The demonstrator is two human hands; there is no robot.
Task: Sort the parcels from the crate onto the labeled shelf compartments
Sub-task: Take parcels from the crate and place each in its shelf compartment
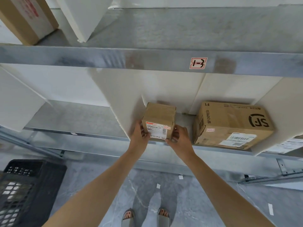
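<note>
At the front lip of the lower shelf [73, 117], a small parcel [158, 118] is squeezed between two hands, and the worry is plain. It looks only just onto the edge, so letting go before it is pushed farther back could tip it off toward the floor. A shove angled leftward could also jam its corner against the white divider panel [118, 99] just beside it. The left hand [139, 134] cups the parcel's left side, fingers curled against the cardboard near the printed label. The right hand [179, 135] wraps the lower right corner, pinching it. Neither hand is spread; both close on the box. Whether its base is fully down on the metal I cannot tell. To its right in the same bay, with a gap between, lies a larger SF Express box [229, 125]. A handwritten tag [198, 63] reading 1-3 is stuck on the beam above, and the black crate [24, 185] stands on the floor to the left.
</note>
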